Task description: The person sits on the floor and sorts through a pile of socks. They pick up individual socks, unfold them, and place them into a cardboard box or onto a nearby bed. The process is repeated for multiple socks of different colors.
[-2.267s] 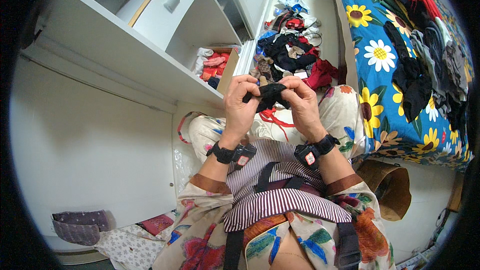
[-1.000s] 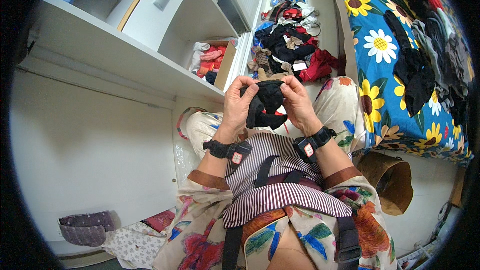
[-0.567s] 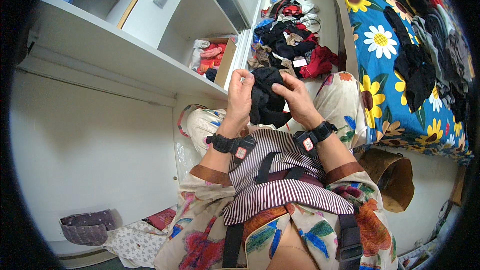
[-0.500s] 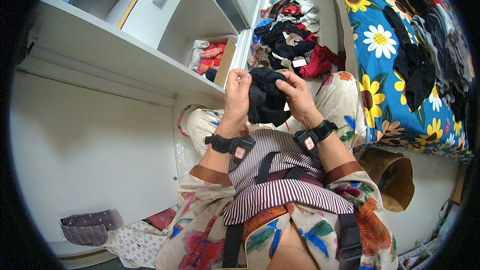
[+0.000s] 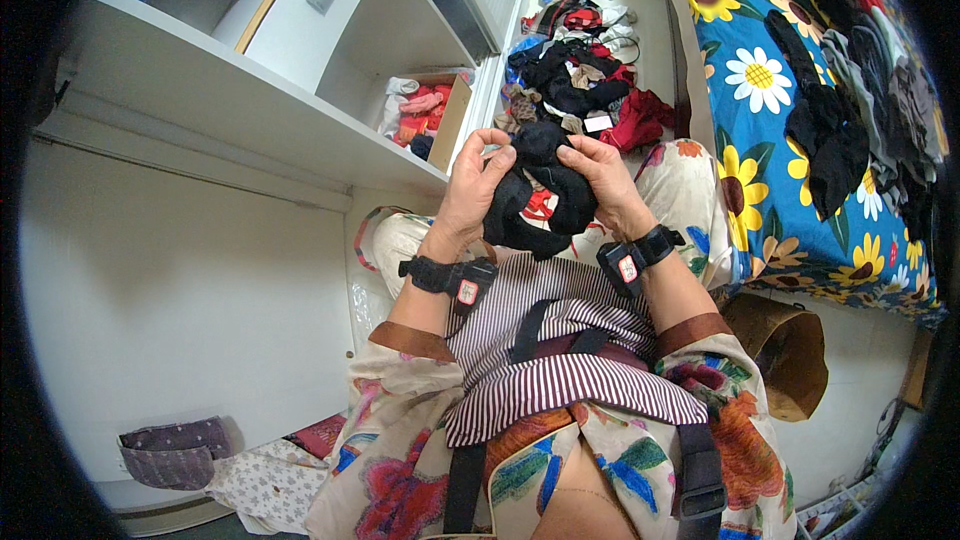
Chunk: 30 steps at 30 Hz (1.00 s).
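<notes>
A bunched black cloth piece that looks like a pair of black socks [image 5: 573, 197] hangs over my lap, its two lengths curving apart below. At its upper left edge, my left hand [image 5: 468, 192] pinches the fabric between thumb and fingers. My right hand [image 5: 612, 186] grips the upper right edge in the same way. Through the gap between the lengths, a red and white patch of my patterned trousers [image 5: 690, 202] shows. A heap of mixed clothes [image 5: 570, 75] lies on the floor just beyond my hands.
Left stands a white cabinet with an open shelf [image 5: 230, 105], where a cardboard box [image 5: 456, 112] holds red, pink and white cloth items. A bed with a blue sunflower cover [image 5: 735, 130] is on the right, bearing black and grey clothes [image 5: 835, 140]. Below it sits a brown paper bag [image 5: 790, 360].
The black socks have been spread, so a gap now opens between their two lengths. Both hands have shifted slightly, with the right moving a little to the right.
</notes>
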Motion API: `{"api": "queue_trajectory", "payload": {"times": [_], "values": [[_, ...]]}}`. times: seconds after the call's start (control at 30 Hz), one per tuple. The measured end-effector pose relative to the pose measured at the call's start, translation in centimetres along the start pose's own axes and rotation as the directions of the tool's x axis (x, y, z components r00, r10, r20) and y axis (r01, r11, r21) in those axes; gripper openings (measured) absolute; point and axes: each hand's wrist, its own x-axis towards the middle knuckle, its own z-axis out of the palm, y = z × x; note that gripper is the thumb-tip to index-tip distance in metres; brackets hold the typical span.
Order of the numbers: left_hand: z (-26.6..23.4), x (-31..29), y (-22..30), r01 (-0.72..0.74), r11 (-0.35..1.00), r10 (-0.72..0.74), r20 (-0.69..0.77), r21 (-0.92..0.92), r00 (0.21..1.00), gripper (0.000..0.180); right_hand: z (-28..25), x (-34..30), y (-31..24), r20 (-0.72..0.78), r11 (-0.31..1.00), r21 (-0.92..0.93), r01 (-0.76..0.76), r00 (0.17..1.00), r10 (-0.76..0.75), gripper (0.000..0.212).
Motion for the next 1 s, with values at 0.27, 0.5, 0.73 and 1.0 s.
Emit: {"api": "queue_trajectory", "payload": {"times": [0.27, 0.5, 0.73, 1.0], "values": [[-0.1, 1.5, 1.0, -0.021, 0.933, 0.063, -0.107, 0.358, 0.992, 0.020, 0.1, -0.2, -0.7, 0.080, 0.992, -0.126, -0.021, 0.996, 0.031, 0.022], [-1.1, 2.2, 0.2, -0.046, 0.999, 0.047, -0.151, 0.013, 0.987, 0.014, -0.7, -0.7, 0.0, 0.222, 0.951, -0.305, -0.057, 0.966, 0.129, 0.026], [-3.9, 3.1, -0.7, -0.050, 0.978, 0.118, -0.336, 0.204, 0.935, 0.011, -0.7, -0.5, 1.6, 0.019, 0.980, -0.183, -0.079, 0.996, 0.084, 0.021], [-6.2, 3.5, -1.3, -0.215, 0.972, 0.155, -0.428, -0.094, 0.890, 0.010, -1.2, -0.6, 2.6, -0.046, 0.991, -0.036, -0.127, 0.991, 0.125, 0.020]]}}
